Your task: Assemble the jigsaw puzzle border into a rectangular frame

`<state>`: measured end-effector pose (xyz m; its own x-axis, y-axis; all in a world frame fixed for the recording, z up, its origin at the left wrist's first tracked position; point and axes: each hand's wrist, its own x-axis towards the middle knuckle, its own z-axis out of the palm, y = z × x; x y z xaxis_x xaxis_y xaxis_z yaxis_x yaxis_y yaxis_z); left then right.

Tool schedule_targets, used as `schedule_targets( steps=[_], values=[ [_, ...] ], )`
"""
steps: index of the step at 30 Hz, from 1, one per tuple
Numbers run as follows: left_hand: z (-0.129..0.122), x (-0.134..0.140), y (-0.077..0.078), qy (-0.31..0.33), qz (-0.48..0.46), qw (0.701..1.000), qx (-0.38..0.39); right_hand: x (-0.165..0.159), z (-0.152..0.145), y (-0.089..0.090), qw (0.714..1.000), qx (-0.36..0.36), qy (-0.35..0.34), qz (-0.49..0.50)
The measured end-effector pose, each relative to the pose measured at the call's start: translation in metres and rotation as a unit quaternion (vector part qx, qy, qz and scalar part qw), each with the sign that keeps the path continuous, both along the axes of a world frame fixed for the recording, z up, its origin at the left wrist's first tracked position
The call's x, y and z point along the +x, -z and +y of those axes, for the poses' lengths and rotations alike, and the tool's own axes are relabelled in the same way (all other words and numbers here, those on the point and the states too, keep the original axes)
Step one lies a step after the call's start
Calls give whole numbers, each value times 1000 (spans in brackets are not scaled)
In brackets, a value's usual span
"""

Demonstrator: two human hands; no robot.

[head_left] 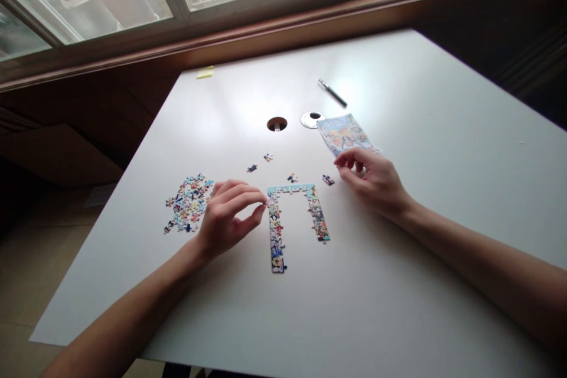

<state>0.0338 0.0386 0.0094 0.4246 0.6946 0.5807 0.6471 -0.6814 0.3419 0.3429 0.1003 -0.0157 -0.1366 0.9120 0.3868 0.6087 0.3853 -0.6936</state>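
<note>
Pieces (188, 207) lie heaped just left of the left hand (228, 209), whose thumb and forefinger nearly meet at the left edge of the frame (276, 230); whether they pinch anything, I cannot tell. The frame spreads rightward from that grip. The card (345, 133) lies just beyond the right hand (372, 180), curled narrow, its hold unclear.

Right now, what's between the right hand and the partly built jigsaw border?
One loose jigsaw piece, lying on the white table between the right hand and the top-right corner of the jigsaw border. Shows in the head view.
</note>
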Motion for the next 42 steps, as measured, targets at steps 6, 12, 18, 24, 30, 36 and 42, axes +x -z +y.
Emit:
schedule_targets(
  steps=[6, 12, 18, 24, 30, 36, 42],
  values=[
    [40, -17, 0, -35, 135, 990, -7, 0, 0, 0, 998, 22, -28, -49],
    [53, -22, -4, -16, 204, 978, -29, 0, 0, -1, 999, 16, -25, -43],
    [69, -25, -31, -71, 203, 970, -112, 1, 3, 5, 999, 3, -16, -41],
    [79, -15, -18, -88, 189, 965, -156, 1, 2, 7, 998, 26, -28, -43],
    [74, -15, -6, -79, 164, 972, -146, -4, -6, 3, 991, 43, -50, -117],
    [79, -20, -4, -80, 144, 976, -146, -4, -10, 4, 984, 40, -64, -163],
    [83, -29, -5, -72, 124, 976, -162, -3, -7, 7, 983, 33, -64, -168]
  ],
)
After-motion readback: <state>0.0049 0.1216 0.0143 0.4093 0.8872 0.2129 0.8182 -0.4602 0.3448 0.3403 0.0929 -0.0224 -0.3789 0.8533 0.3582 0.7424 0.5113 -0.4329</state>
